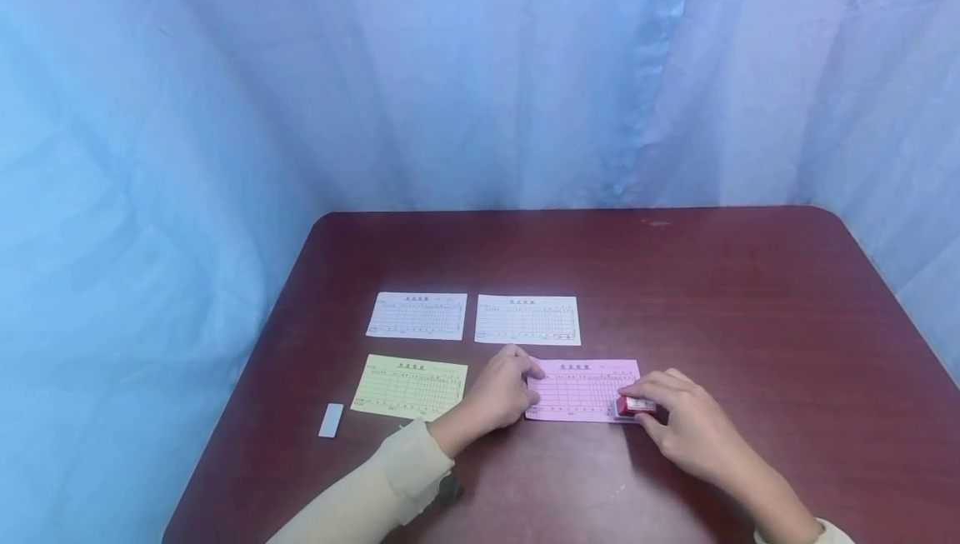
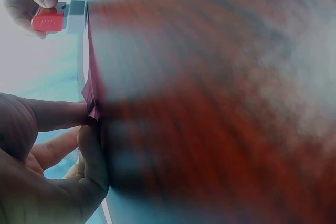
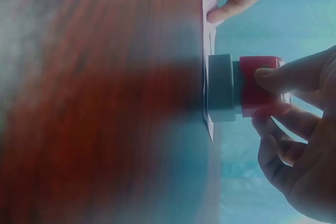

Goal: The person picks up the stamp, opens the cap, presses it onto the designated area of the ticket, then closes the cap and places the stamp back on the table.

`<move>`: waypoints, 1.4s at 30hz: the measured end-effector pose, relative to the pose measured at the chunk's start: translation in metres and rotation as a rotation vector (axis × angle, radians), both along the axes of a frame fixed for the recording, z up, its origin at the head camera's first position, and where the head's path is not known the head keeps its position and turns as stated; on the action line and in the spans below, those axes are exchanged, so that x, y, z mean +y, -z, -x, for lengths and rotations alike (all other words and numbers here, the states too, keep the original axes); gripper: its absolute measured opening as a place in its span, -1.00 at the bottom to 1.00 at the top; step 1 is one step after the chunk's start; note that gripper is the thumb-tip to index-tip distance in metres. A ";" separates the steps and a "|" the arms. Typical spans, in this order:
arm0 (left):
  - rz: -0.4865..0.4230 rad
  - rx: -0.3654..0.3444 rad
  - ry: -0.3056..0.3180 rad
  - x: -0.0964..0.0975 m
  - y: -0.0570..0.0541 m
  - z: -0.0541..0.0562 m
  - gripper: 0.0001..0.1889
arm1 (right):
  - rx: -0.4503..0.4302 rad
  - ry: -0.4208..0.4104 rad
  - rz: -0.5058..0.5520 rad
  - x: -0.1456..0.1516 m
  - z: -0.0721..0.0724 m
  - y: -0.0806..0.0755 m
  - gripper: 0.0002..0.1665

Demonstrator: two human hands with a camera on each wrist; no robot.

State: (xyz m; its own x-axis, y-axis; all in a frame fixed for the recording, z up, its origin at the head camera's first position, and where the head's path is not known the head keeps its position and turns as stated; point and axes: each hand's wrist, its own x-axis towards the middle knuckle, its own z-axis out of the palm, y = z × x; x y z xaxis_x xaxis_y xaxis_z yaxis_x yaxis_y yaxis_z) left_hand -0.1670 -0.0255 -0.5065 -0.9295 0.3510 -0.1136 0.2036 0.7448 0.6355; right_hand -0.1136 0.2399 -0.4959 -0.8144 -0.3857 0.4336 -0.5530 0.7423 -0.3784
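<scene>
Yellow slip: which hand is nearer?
Left. Left hand is just right of the yellow slip, touching the pink slip; right hand is farther right, holding the stamp.

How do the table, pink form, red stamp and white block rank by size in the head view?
Largest to smallest:
Table
Pink form
Red stamp and white block: too alike to rank
</scene>
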 end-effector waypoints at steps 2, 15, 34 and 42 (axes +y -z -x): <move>0.006 -0.005 -0.005 0.001 0.000 0.000 -0.73 | -0.003 -0.002 -0.005 0.000 0.000 0.000 -0.47; 0.007 -0.007 -0.005 0.003 0.000 0.001 -0.74 | 0.008 -0.011 -0.009 0.001 0.001 0.001 -0.49; 0.003 -0.009 -0.021 -0.002 -0.002 -0.002 -0.71 | -0.095 0.136 -0.164 -0.013 -0.001 -0.003 -0.59; 0.006 -0.021 -0.029 -0.001 -0.001 -0.002 -0.72 | -0.140 0.171 -0.154 -0.015 -0.001 -0.005 -0.59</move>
State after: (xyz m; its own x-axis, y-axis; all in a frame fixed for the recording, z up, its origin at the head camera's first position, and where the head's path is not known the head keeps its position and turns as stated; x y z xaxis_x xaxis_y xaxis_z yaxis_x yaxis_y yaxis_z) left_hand -0.1651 -0.0263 -0.5056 -0.9367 0.3229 -0.1355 0.1682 0.7543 0.6346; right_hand -0.1124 0.2251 -0.4908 -0.9211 -0.2905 0.2592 -0.3653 0.8752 -0.3172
